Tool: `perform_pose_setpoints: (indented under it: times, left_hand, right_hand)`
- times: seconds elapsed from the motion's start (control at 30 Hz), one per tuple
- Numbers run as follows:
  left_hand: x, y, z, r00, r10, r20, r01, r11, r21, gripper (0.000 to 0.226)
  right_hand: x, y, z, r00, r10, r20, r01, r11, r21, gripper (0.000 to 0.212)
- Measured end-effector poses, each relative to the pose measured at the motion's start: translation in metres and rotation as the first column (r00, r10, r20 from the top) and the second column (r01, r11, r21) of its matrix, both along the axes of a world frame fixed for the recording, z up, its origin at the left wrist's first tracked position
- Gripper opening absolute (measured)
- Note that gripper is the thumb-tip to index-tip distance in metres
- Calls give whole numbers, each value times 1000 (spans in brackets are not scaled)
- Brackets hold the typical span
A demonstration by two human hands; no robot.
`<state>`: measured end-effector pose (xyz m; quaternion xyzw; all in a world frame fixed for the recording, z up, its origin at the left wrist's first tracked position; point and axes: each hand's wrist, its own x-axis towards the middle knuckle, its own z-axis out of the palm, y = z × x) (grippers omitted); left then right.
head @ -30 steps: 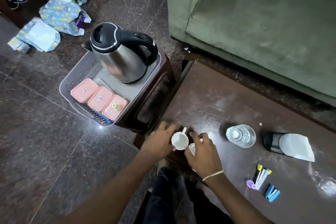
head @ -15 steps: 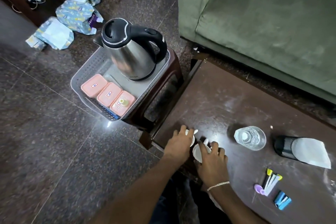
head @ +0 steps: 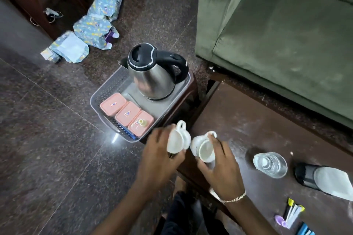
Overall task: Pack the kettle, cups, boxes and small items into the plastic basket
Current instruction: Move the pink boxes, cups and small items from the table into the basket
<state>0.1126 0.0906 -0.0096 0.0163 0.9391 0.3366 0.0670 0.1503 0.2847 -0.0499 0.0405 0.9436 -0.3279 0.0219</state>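
Left hand: the left hand (head: 156, 156) has its fingers (head: 178, 155) wrapped around a small glossy white ceramic cup with a loop handle (head: 178, 139), tipped on its side, its mouth toward the palm.
Right hand: the right hand (head: 219, 166) has its fingers closed around a second small white ceramic cup (head: 204, 149), mouth facing up at the camera, handle away from the wrist; a thin metal chain bracelet (head: 234, 199) sits at the wrist.
Cups: two, nearly touching, held in the air above the near left corner of the dusty dark brown wooden table (head: 257, 124).
Basket: one clear perforated plastic basket (head: 107, 89), rectangular, just beyond the left fingertips, resting on a dark stool (head: 183, 107).
Kettle: one rounded brushed-steel kettle with a black lid and handle (head: 154, 74), upright at the basket's far end.
Boxes: three pink flat-lidded rectangular plastic boxes (head: 126, 113) in a row at the basket's near end, closest to the left fingers.
Small items: pens and clips (head: 292, 214) and one clear plastic bottle (head: 270, 164), on the table right of the right hand.
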Motion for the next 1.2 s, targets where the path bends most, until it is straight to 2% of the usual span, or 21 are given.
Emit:
perform_pose_setpoints:
  times: [0.17, 0.23, 0.3, 0.4, 0.47, 0.57, 0.83, 1.0, 1.2]
  left_hand:
    - [-44, -72, 32, 968, 186, -170, -191, 981, -16, 70]
    - [-65, -97, 31, 950, 243, -197, -246, 969, 6, 69]
    - [-88, -117, 24, 935, 291, -205, -296, 955, 4, 68]
    - [-121, -135, 10, 933, 298, -202, -314, 948, -49, 68]
    - [-141, -141, 1, 947, 273, -170, -293, 950, -104, 70]
    - [-165, -148, -12, 973, 199, -120, -220, 955, -198, 70]
    - [-210, -170, -52, 994, 105, 7, -99, 955, -278, 76]
    - [-223, -172, -64, 998, 56, 32, -45, 956, -290, 76]
    - [-226, -172, -70, 997, 73, -13, -74, 967, -246, 66]
  right_hand:
    - [-67, -54, 36, 990, -17, -141, -10, 981, -192, 74]
    - [-90, -75, 37, 985, -18, -172, -19, 977, -211, 71]
    - [-112, -96, 34, 984, -2, -179, -28, 985, -169, 70]
    - [-134, -121, 19, 986, 65, -155, -62, 998, 23, 73]
    - [-142, -133, 6, 990, 85, -116, -69, 987, 142, 74]
    - [-145, -143, -8, 992, 56, -110, -29, 972, 232, 71]
    - [-160, -160, -32, 996, 0, -86, 30, 939, 343, 67]
    - [-162, -163, -41, 999, 2, -46, 13, 943, 334, 62]
    - [-162, -165, -43, 1000, 9, 5, -10, 937, 350, 61]
